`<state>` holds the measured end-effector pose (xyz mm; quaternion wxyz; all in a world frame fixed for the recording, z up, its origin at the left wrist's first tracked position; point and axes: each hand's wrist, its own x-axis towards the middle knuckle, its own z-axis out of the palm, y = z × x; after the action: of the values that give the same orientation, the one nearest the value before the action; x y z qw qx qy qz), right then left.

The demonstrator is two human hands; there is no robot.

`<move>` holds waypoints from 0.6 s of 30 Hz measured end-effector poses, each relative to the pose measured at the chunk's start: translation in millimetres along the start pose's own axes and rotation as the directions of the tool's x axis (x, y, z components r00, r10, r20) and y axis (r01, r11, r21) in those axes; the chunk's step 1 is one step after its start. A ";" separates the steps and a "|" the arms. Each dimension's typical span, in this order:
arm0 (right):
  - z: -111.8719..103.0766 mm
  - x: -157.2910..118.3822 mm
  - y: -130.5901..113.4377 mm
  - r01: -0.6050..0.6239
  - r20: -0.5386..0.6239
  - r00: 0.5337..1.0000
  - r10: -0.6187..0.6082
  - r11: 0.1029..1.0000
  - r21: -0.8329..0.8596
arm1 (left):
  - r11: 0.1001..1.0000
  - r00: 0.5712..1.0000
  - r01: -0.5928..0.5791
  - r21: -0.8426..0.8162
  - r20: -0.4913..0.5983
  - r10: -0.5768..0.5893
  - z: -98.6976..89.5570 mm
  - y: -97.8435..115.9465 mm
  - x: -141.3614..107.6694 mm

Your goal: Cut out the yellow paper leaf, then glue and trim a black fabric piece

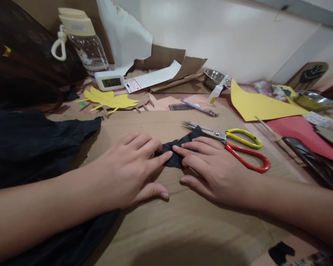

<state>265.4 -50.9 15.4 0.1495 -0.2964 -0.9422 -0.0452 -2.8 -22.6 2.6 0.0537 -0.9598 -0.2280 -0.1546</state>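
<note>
A small dark piece of cloth-like material [174, 159] lies on the cardboard sheet in front of me. My left hand [130, 166] presses on its left part with the index fingertip, the thumb spread away on the board. From the other side my right hand [213, 164] rests fingertips on the same piece, fingers stretched out. Just beyond the right hand lie scissors [219, 135] with one yellow and one red handle, their blades partly behind the dark piece's upper corner. A large black cloth [39, 144] spreads under and beside my left forearm.
The cardboard sheet [169, 225] covers the work surface. Behind it are a yellow paper leaf shape [108, 98], a digital clock [110, 81], a water bottle [83, 44], a pen [198, 107] and a glue bottle [218, 90]. Yellow paper [261, 103], red paper [299, 133] and a phone [313, 160] lie right.
</note>
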 end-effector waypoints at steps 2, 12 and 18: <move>-0.2 0.6 0.4 -0.025 0.031 0.999 0.025 1.000 0.009 | 1.000 1.000 0.026 -0.012 0.006 -0.026 1.5 -0.7 -0.6; -2.8 -4.6 -1.6 0.056 -0.043 0.998 -0.053 0.997 0.057 | 0.999 1.000 0.025 -0.043 0.013 -0.025 0.5 -2.5 0.1; -2.5 -3.0 -0.7 0.062 -0.031 0.998 -0.060 0.996 0.071 | 1.000 1.000 0.003 -0.012 -0.011 -0.003 -3.8 -2.8 2.6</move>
<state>268.0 -53.6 16.8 0.1720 -0.2614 -0.9496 -0.0201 -3.0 -19.7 7.1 0.0490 -0.9589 -0.2282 -0.1614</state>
